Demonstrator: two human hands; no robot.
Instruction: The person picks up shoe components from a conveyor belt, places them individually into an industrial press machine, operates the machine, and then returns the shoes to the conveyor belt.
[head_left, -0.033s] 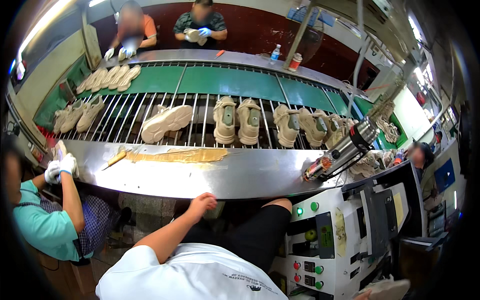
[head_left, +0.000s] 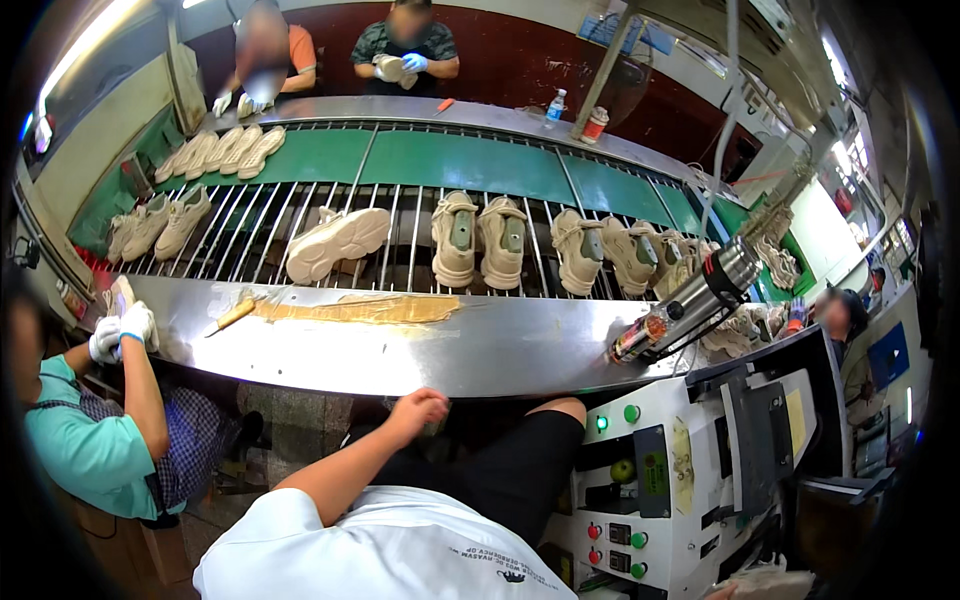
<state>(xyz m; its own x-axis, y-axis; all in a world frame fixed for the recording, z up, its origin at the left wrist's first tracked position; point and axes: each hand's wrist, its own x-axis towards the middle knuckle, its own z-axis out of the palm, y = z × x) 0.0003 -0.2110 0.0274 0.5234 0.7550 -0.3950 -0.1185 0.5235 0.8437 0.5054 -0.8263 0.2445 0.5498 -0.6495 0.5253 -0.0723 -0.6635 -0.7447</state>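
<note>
Over my lap, just off the near edge of the steel worktop point(head_left: 380, 360), is my left hand point(head_left: 417, 414), its fingers curled in with nothing visible in them. At the bottom right, beside the machine, only a bit of my right hand point(head_left: 722, 593) shows, gripping a beige shoe point(head_left: 768, 583) that the lower edge cuts off. Beyond the worktop, beige sneakers stand on a rack of metal rods. One sneaker point(head_left: 338, 245) lies on its side with its sole toward me, and a pair point(head_left: 502, 243) stands upright to its right.
A wooden-handled knife point(head_left: 232, 317) lies by brown tape on the worktop. A steel flask point(head_left: 715, 285) stands at the right, above a white machine point(head_left: 640, 480) with buttons. Shoe soles point(head_left: 235, 150) rest on the green belt. A gloved co-worker point(head_left: 100, 440) sits left; two others work opposite.
My left hand has shifted slightly right, and its fingers are more curled. In my right hand the shoe has turned, showing more of its upper. The shoes on the rack keep their arrangement.
</note>
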